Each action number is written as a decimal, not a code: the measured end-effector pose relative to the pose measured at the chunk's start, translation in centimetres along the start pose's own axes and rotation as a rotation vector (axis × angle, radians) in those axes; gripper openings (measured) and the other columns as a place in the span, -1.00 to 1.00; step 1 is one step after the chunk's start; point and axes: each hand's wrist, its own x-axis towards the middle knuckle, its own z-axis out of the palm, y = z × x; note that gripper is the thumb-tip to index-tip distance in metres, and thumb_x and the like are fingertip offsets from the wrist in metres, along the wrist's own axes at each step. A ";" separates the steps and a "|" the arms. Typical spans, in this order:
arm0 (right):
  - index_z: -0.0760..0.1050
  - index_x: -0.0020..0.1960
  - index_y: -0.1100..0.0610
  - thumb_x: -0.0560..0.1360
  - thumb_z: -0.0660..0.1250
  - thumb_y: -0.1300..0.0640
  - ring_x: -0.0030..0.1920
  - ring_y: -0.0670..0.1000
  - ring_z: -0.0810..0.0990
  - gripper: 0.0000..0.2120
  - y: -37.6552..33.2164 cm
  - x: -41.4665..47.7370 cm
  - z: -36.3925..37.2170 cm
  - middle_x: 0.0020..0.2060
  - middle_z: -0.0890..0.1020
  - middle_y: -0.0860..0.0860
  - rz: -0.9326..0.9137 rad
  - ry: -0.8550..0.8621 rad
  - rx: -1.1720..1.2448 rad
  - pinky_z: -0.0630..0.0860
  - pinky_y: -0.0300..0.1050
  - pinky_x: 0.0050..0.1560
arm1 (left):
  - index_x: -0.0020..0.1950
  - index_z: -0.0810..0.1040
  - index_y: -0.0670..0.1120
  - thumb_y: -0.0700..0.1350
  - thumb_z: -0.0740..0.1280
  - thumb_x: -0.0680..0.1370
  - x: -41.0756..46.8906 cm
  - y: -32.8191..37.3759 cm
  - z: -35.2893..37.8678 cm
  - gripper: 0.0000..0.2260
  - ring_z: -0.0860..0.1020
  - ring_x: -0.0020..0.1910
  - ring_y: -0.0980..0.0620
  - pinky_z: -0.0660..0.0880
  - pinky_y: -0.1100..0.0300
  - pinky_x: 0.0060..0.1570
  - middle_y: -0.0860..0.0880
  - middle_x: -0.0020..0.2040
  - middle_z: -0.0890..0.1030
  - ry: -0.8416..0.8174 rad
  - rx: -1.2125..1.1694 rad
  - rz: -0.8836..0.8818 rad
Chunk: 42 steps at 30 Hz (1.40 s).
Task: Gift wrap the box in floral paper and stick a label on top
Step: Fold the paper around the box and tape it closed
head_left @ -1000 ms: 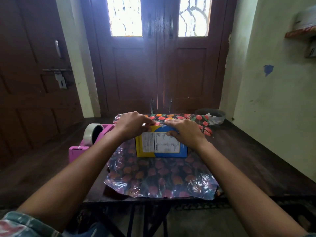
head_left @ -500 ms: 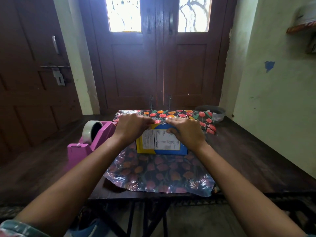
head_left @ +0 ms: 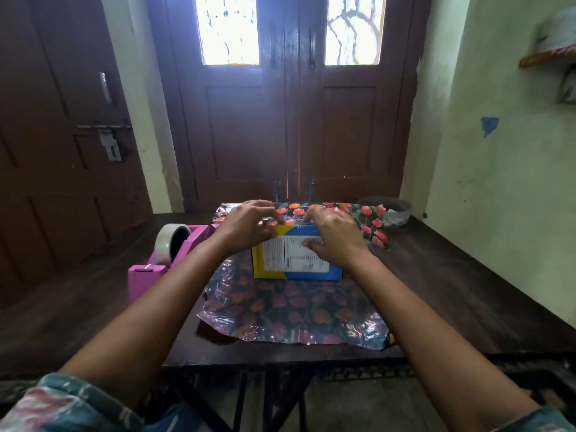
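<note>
On the tabletop the floral paper is spread with the box laid at its middle, a tape dispenser is kept at the left, presumably for sealing, and the far flap is drawn over the box by the left hand and right hand, its edge pinched by curled fingers.

From my end this reads as a room in a home: a dark wooden double door with patterned glass panes at the far side, a second door with a sliding bolt at the left, a pale scuffed plaster wall at the right carrying a small shelf, a dark wooden table near me
</note>
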 end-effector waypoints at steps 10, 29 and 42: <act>0.22 0.46 -0.02 0.54 0.25 -0.04 0.42 0.05 0.29 -0.48 0.7 0.4 0.7 0.42 0.35 0.01 -0.033 -0.014 -0.002 0.19 -0.06 0.39 | 0.11 0.57 -0.06 -0.15 0.38 0.46 -2.8 1.1 1.6 -0.77 0.60 0.00 -0.13 0.43 0.03 0.03 -0.08 0.07 0.63 0.282 0.279 0.034; 0.24 0.45 -0.07 0.52 0.29 -0.03 0.40 0.07 0.31 -0.47 -0.8 -1.0 -0.3 0.43 0.33 -0.02 0.025 -0.068 0.063 0.24 -0.05 0.35 | 0.45 0.24 0.22 0.32 0.18 0.49 -9.9 5.4 3.1 -0.45 0.28 0.42 0.05 0.29 0.13 0.35 0.14 0.48 0.26 -0.654 0.215 -0.068; 0.32 0.42 -0.07 0.50 0.32 -0.03 0.39 0.02 0.36 -0.49 -1.0 -1.6 -0.9 0.40 0.38 -0.03 0.009 -0.037 0.076 0.35 -0.07 0.29 | 0.33 0.48 0.07 -0.03 0.31 0.54 -3.2 2.5 -1.8 -0.65 0.49 0.26 -0.04 0.40 0.09 0.16 0.00 0.30 0.53 0.022 0.281 -0.079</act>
